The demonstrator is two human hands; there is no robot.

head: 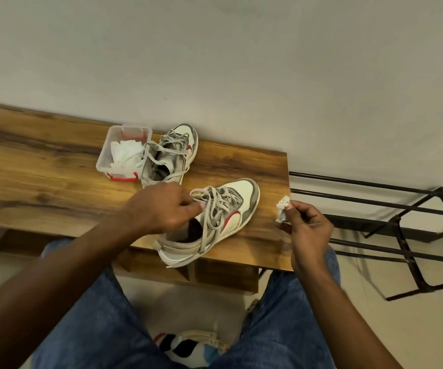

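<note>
Gripped near shoe [237,202], heel overhanging table's [42,169] front edge, with curled left hand [159,206]; pinched tissue wad [282,207] in right hand [308,227] by the right edge.

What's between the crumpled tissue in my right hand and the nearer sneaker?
Only bare wooden tabletop. The head view shows the crumpled tissue, pinched by the right hand, held apart from the nearer sneaker.

far shoe [173,151] | plastic box [105,153] beside it | black rack [369,202] right
</note>
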